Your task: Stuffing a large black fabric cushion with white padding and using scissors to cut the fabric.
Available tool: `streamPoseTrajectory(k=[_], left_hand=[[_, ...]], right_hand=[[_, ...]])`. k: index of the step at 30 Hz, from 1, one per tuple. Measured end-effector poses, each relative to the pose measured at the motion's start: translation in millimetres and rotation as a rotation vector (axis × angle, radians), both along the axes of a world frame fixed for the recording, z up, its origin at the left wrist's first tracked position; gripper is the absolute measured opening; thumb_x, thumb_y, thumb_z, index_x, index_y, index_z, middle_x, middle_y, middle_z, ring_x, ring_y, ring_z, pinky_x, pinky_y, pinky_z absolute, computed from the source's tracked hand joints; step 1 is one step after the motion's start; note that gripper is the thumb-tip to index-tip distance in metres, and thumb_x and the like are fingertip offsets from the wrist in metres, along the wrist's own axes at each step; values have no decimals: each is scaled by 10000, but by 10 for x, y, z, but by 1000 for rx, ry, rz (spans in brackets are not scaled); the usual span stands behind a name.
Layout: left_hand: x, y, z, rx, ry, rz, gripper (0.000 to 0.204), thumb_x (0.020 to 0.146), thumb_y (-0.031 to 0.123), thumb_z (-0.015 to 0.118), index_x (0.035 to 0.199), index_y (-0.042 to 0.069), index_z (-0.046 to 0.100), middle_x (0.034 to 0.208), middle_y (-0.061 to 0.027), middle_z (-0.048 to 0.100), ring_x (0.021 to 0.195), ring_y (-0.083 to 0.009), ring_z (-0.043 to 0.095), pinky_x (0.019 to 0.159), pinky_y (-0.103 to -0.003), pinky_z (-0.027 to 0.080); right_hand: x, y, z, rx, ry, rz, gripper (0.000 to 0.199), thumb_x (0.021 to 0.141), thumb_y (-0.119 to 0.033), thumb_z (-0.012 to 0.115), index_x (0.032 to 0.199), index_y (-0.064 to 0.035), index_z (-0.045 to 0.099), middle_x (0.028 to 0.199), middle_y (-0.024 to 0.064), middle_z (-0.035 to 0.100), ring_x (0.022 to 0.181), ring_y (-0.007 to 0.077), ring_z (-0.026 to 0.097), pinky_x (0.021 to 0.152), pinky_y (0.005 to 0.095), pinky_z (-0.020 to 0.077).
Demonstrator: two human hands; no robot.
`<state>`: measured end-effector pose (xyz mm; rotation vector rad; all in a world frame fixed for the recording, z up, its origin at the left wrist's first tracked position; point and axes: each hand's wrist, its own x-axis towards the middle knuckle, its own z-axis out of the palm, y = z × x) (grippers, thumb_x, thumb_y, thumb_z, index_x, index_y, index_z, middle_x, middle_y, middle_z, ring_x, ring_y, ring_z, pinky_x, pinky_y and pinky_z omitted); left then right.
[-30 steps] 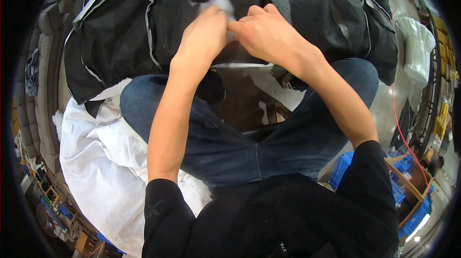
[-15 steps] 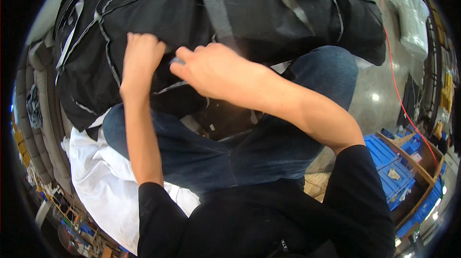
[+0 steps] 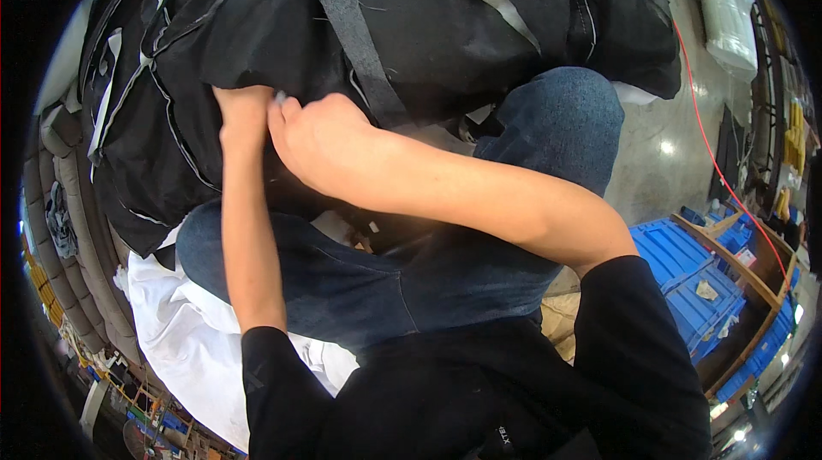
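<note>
A large piece of black fabric point(image 3: 265, 40) lies heaped before me, with pale seam edges and grey strips on it. My left hand point(image 3: 243, 102) reaches up under a fold of this fabric, which hides its fingers. Close against it on the right is my right hand point(image 3: 325, 141), with its fingers curled closed. A tiny pale bit shows at its thumb and fingertip, too small to name. A wide grey strip point(image 3: 347, 14) runs down the fabric just beyond the right hand.
White cloth point(image 3: 180, 331) spreads by my left knee. Blue plastic bins point(image 3: 685, 280) in a wooden frame stand at the right. A red hose point(image 3: 702, 134) crosses the floor there, near a plastic-wrapped roll point(image 3: 723, 19). Grey padded cushions point(image 3: 81, 237) line the left side.
My left hand has gone from on top of the black fabric to under its fold. The right hand has moved left, up to the left wrist. The fabric has shifted slightly left in view.
</note>
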<state>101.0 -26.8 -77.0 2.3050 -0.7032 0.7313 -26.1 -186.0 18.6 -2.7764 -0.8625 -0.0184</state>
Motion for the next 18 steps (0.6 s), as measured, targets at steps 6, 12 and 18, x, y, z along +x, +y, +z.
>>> streamPoseTrajectory(k=[6,12,18], left_hand=[[132,367,147,323,67,-17,235,709,78,633,921,-11,684,954,-188,683,930,-389,632,829,-452,490],[-538,-132,575,519,-105,65,277,762,132,609,992,-7,677,1083,-270,618,1126,-449,510,983,-535,378],[-346,-10,531,950,302,176,204,796,127,578,884,-14,694,805,-232,669,919,-439,612,1043,-577,323]], right_hand=[[94,61,-93,58,121,-75,402,746,-114,659,1104,62,612,912,124,654,661,201,671,557,318,512],[163,43,-263,149,-183,-45,164,709,-137,664,852,-56,668,869,54,602,829,197,619,637,313,485],[424,94,-319,250,-452,-186,221,688,-151,664,886,-96,582,899,58,511,871,219,516,712,341,393]])
